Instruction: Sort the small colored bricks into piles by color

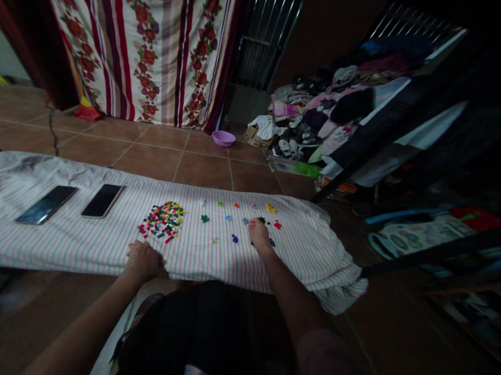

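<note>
Small bright pieces (164,219) lie in a roundish heap on the striped, wrinkled cloth (306,229), just beyond the person's left hand (145,260), which is near the front edge, fingers bent; from here I can't tell whether it grips anything. The right hand (259,233) has its fingers drawn together among little single-colour clusters (235,239); I can't tell whether they pinch a piece. Two flat, smooth phones (102,200) lie left of the heap. Past the red cluster (277,225), the cloth leaves room before its rumpled, drooping right-hand edge.

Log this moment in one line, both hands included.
left hand: near mixed pile; right hand: near black pieces, grip unclear; two phones: lying on striped cloth
</note>
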Demonstrator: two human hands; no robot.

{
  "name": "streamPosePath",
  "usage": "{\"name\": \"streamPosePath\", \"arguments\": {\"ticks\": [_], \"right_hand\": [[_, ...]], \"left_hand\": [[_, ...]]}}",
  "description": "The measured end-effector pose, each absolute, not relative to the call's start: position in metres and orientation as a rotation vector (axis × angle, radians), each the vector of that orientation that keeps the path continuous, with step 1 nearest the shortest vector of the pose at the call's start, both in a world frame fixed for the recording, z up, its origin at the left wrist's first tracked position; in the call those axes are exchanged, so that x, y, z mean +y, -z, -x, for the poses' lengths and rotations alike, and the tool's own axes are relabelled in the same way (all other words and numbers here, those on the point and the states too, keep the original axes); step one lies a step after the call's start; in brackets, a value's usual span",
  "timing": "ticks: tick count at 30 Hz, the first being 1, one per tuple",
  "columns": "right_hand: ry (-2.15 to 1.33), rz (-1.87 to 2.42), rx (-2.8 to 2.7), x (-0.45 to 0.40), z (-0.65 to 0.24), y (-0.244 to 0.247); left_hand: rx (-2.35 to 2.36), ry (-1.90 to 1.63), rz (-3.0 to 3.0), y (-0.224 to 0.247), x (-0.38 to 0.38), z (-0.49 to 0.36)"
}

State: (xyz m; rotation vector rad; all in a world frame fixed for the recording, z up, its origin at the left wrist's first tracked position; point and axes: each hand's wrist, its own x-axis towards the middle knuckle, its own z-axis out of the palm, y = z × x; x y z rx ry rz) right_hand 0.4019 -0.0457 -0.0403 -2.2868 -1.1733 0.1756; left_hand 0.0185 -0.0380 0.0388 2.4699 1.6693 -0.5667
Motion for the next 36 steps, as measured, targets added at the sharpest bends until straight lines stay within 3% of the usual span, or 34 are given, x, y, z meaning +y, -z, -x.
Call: {"name": "streamPosePath", "arguments": {"ticks": [22,28,36], "right_hand": [[-0.010,2.225,-1.272,-0.035,-0.390,0.034],[-0.049,2.087,-1.394,-0.019,-0.343,0.017],[-0.400,1.721,-1.652,0.008,-0.239,0.013]], "left_hand": [[1.784,0.579,-2.438,-0.026,-0.035,-0.020],[1.828,0.548,-2.417,-0.018,-0.035,-0.020],[1.834,0.547,-2.341,-0.020,-0.037,-0.022]]}}
